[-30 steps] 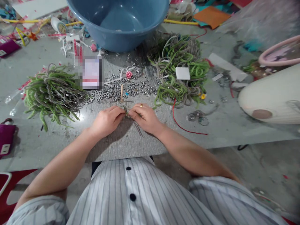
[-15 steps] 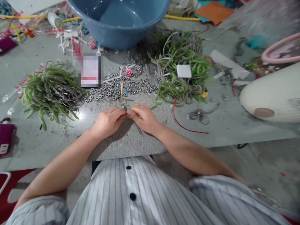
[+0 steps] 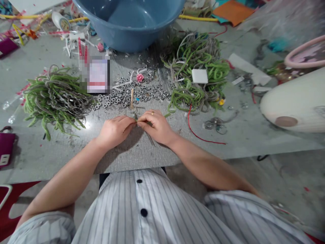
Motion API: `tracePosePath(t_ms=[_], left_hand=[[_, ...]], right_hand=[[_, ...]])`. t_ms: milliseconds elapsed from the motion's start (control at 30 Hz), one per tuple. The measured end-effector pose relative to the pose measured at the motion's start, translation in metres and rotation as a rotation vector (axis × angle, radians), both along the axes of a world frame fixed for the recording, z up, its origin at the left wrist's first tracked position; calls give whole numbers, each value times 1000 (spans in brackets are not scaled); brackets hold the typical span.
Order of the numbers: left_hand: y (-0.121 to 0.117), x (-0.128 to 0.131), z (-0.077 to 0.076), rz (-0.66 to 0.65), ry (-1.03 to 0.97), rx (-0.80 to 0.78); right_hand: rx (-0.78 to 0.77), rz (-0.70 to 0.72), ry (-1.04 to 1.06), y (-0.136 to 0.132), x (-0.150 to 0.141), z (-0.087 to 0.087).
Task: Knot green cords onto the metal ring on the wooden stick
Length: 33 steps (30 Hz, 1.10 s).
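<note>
My left hand [image 3: 115, 130] and my right hand [image 3: 155, 126] meet at the middle of the grey table, fingertips pinched together on a thin green-grey cord [image 3: 136, 118]. A metal ring [image 3: 132, 109] on a small wooden stick [image 3: 131, 94] lies just beyond the fingertips. Several small metal nuts [image 3: 127, 96] are scattered behind it. A bundle of green and grey cords with rings [image 3: 54, 98] lies to the left. A looser heap of cords [image 3: 196, 73] lies to the right.
A blue basin [image 3: 132, 20] stands at the back centre. A white rounded appliance [image 3: 294, 101] and a pink-rimmed object [image 3: 304, 56] sit at the right. A red string [image 3: 200, 134] lies right of my hands. Paper scraps and a small bottle [image 3: 60, 22] litter the back left.
Both hands stay pinched together and have barely shifted; the view has tilted slightly.
</note>
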<state>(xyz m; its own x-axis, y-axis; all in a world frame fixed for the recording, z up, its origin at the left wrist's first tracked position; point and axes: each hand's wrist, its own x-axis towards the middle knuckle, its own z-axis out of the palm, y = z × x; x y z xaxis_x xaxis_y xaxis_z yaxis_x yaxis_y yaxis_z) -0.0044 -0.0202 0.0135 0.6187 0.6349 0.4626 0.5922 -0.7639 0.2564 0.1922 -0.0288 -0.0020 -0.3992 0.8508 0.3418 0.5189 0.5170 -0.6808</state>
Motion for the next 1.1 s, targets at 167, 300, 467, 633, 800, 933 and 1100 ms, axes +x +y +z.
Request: tracePosePath(t_ms=[167,300,467,633,800,933,1100], left_hand=[[1,-2,0,-27,30,-1],[1,-4,0,-34,69,-19],[2,-5,2,-59,103,-1],[9,-10,4,-22,191,45],[13,-14,4,1,251,73],[13,-15,6,4,265,80],[12,-14,5,13,290,74]], right_hand=[[22,-3,-21,0,1,0],[27,0,-58,0,1,0],[37,7,-63,0,1,0],[-1,-16,-128,2,1,0],[29,-39,-229,2,2,-1],[35,-23,-318,2,1,-1],[39,-33,-356,1,-1,-3]])
